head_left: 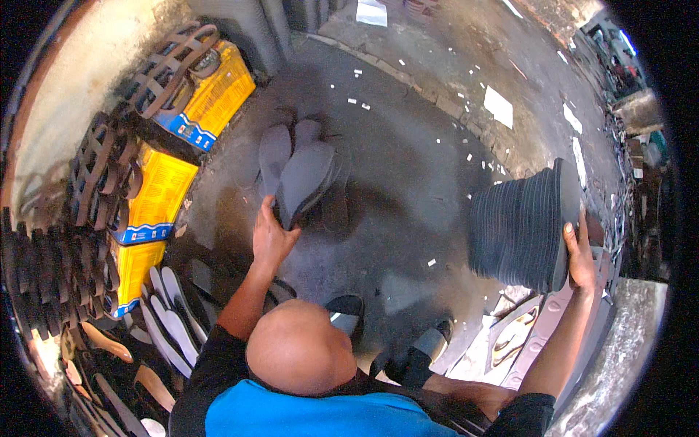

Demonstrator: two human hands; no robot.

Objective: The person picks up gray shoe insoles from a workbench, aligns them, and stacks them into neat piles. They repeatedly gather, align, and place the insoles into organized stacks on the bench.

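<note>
White paper scraps (499, 107) dot the dark worn concrete floor (400, 218). Left of centre, the left hand (274, 237) has thumb and fingers part-curled around the narrow near end of a flat grey sole-shaped piece (307, 173), apparently pinching it, beside a second grey piece (274, 149); at right, the right hand (579, 258) lies with fingers extended against the outer end of a thick stack of black sole-shaped sheets (513, 229). A firm pinch with edges lined up, and light steadying so the stack does not tip, would serve well.
</note>
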